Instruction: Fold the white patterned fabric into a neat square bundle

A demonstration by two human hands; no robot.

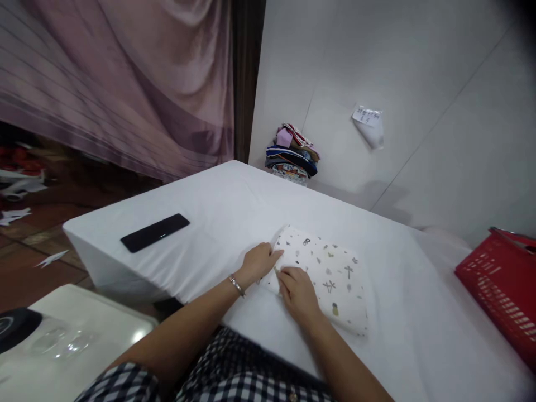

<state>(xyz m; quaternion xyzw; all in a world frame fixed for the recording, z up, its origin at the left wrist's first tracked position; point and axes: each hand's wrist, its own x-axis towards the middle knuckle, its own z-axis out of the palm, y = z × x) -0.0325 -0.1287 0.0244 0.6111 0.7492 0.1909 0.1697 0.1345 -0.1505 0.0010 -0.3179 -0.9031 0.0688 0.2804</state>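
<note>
A folded white cloth (320,262) printed with small palm trees and pineapples lies on the white-covered table (218,206) in front of me. My left hand (257,262), a bracelet at its wrist, is closed on the cloth's left edge with the thumb on top. Close beside it, my right hand (298,290) rests on the near left part of the cloth. Its fingers are curled in a pinch on the fabric, and the fingertips are partly hidden. What the cloth is when unfolded cannot be told.
A black phone-like slab (154,232) lies on the table's left part. Folded clothes (291,153) are stacked at the far edge by the wall. A red plastic basket (498,290) stands at the right. Lower left is a white surface (96,318) with clear plastic on it.
</note>
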